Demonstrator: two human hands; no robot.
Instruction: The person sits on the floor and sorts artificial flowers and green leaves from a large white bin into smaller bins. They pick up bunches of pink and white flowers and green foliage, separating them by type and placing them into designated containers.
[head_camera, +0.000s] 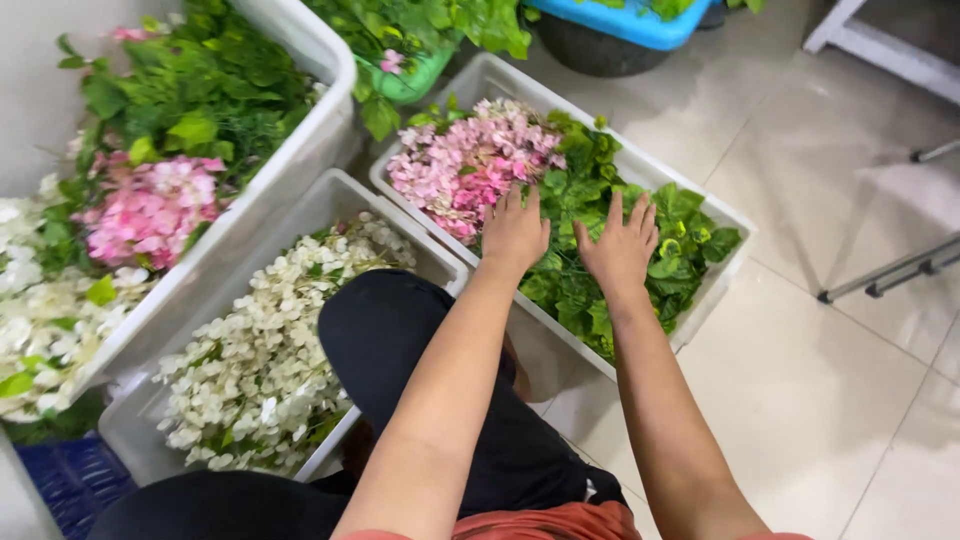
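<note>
Both hands, left hand (515, 232) and right hand (622, 246), rest with fingers spread wide, holding nothing, on green leaves (600, 250) inside the white bin (700, 320); pressing hard could crush the pink blossoms (462, 165) beside them.

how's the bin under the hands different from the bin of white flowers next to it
The bin under the hands holds pink blossoms and green leaves; the white-flower bin holds almost only white blossoms. The left hand and right hand rest on the first bin's leaves; nothing touches the second. Both are pale rectangular plastic tubs on the floor.
</note>
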